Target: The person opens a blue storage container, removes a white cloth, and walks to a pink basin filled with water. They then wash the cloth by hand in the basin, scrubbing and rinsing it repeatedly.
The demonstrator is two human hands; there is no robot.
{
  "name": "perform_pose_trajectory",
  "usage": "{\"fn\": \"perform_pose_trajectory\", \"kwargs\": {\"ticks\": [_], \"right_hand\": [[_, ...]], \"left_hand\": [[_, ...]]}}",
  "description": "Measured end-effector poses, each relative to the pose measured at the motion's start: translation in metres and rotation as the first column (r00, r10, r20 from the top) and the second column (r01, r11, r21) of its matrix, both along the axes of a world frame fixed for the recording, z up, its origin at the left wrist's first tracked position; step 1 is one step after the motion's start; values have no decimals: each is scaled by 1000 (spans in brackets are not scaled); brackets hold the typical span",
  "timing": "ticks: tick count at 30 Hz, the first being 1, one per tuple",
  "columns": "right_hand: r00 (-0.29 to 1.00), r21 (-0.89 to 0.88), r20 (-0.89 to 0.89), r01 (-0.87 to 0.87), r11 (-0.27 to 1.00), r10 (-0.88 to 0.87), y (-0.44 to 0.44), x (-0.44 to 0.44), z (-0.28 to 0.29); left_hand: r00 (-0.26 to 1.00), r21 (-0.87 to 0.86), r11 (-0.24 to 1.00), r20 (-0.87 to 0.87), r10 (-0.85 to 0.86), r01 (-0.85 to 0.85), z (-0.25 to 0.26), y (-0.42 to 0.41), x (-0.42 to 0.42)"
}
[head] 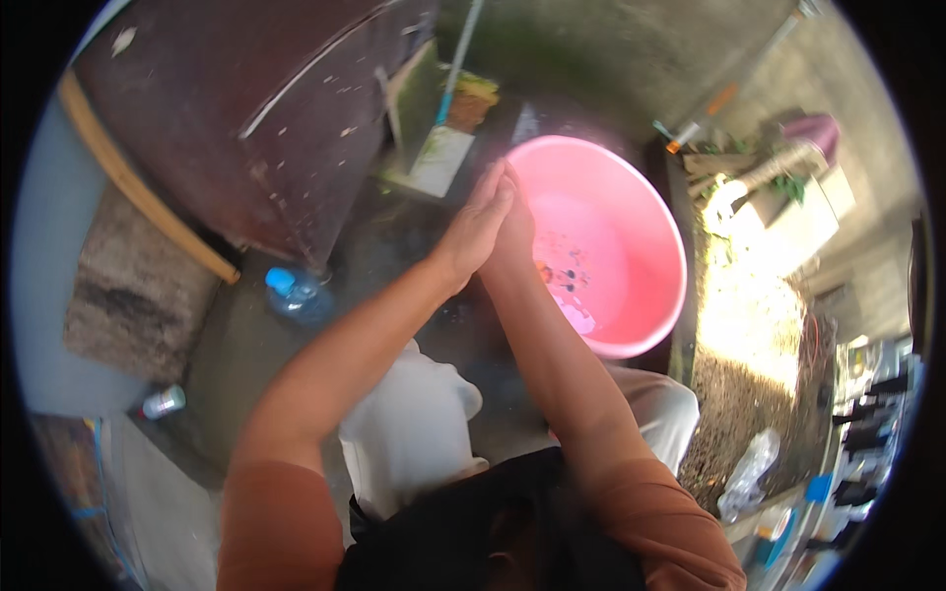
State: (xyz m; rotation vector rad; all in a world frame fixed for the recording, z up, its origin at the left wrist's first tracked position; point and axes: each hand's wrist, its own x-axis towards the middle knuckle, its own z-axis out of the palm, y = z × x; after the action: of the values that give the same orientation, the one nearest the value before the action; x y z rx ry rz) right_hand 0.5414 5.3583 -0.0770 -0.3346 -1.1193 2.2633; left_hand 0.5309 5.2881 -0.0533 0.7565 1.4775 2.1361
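A large pink plastic basin [628, 244] stands on the wet ground, with a printed pattern and what looks like some water at its bottom. My left hand [477, 221] and my right hand [514, 225] are pressed together at the basin's left rim, palm against palm, fingers pointing away from me. The fingers look extended, and whether anything lies between the palms is hidden. My forearms stretch out over my knees in light trousers.
To the left are a clear plastic bottle with a blue cap [299, 295], a dark brown panel [310, 133], a wooden strip [140, 188] and a small container [162, 402]. A stick with a teal end [447, 103] stands beyond. A clear plastic bag [750, 473] lies right.
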Motion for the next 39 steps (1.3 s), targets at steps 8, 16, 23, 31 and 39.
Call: {"fn": "perform_pose_trajectory", "kwargs": {"ticks": [8,16,23,31,39], "right_hand": [[991,-183,105,100,978,-82,95,114,55],[978,-352,-174,46,935,-113,144,157,15],[980,-431,51,196,881,-194,200,145,-75],[948,-455,-116,214,864,-296,246,154,-53],[953,-45,169,262,964,-251,277,193,7]], "left_hand": [[976,-186,980,-189,-109,74,-18,122,70],[987,-387,908,56,-152,162,5,194,105],[791,-866,437,-437,-428,-242,-20,253,115],[927,-675,730,-200,-319,106,17,278,162],[741,-580,814,-554,-379,-17,1,271,169]]}}
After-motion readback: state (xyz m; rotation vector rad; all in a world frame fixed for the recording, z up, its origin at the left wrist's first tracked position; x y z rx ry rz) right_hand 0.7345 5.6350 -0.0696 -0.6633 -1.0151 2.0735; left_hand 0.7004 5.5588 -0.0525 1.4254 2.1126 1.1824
